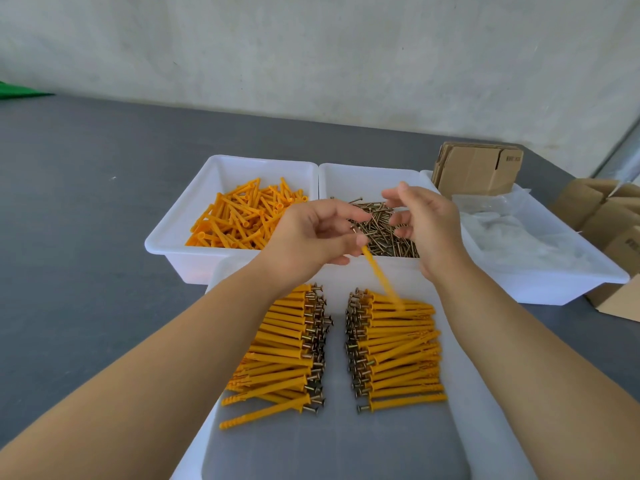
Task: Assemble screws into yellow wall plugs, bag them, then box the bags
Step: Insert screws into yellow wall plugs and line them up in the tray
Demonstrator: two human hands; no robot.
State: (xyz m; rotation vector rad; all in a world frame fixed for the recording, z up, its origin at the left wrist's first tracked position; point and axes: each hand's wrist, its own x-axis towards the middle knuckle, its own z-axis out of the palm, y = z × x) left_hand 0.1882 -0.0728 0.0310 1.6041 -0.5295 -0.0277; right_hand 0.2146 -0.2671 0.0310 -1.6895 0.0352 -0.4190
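Head view: left hand (311, 237) pinches plug (381, 275), its long axis slanting down-right toward the right pile (398, 348); right hand (422, 220) hovers relaxed, empty.

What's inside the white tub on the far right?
The right tub holds clear plastic bags, with flat cardboard leaning at its back. Whatever lies under the bags is covered.

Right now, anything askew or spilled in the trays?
Nothing spilled. In the near tray, the left row of assembled plugs fans out toward the bottom, its lowest pieces angled rather than parallel; the right row is tidier. Left hand holds one plug; right hand is open.
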